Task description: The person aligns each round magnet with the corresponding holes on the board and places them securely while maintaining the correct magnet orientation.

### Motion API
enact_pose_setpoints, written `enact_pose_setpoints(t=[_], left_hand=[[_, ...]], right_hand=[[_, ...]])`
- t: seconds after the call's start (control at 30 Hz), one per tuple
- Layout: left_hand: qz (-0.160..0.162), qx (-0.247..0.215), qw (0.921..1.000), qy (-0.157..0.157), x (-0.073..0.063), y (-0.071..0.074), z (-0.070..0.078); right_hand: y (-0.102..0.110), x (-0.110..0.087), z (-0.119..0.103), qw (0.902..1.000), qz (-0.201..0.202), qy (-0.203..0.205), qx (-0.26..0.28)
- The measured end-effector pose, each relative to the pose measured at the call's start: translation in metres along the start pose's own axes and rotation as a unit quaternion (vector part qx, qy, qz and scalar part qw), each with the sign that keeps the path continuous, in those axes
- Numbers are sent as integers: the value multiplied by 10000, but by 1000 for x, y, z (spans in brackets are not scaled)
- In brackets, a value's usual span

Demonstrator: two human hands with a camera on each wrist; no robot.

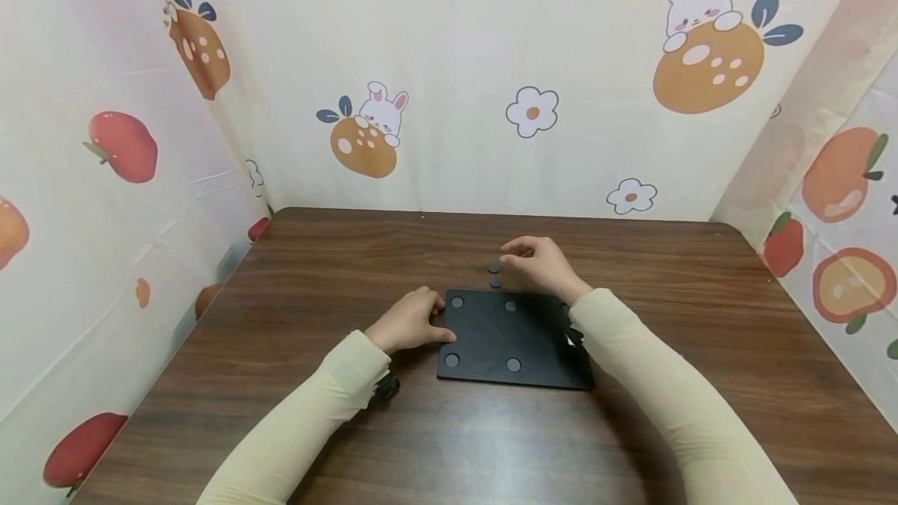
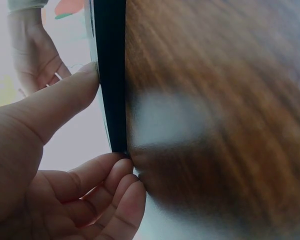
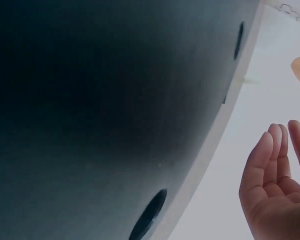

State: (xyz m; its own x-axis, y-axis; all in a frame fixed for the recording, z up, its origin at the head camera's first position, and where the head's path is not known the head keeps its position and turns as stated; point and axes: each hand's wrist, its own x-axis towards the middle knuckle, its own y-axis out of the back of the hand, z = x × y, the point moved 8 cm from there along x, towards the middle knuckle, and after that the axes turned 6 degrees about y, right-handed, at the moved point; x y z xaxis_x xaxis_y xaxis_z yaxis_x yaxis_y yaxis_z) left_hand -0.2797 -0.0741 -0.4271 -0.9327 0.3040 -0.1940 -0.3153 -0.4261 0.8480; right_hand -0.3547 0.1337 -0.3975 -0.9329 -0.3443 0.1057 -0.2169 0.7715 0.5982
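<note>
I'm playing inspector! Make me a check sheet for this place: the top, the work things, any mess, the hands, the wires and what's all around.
Surface: brown wood-look table, a bit shiny.
Job's things: black board lying flat, with round grey spots; two small dark discs on the table just past its far edge.
Clutter: nothing seen.
Grippers: left hand holds the board's left edge; right hand is by the discs, no held thing visible.
Cables: nothing seen.
Surroundings: pale cloth printed with bunnies, fruit and flowers.
</note>
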Motion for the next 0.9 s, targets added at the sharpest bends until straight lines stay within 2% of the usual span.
enact_pose_setpoints(t=[0.47,0.9], left_hand=[[-45,-43,10000,41,0,1,0],[-8,-34,10000,11,1,0,-1]], right_hand=[[-13,9,8,9980,-562,-139,-246],[-23,15,13,9935,-829,-240,-747]])
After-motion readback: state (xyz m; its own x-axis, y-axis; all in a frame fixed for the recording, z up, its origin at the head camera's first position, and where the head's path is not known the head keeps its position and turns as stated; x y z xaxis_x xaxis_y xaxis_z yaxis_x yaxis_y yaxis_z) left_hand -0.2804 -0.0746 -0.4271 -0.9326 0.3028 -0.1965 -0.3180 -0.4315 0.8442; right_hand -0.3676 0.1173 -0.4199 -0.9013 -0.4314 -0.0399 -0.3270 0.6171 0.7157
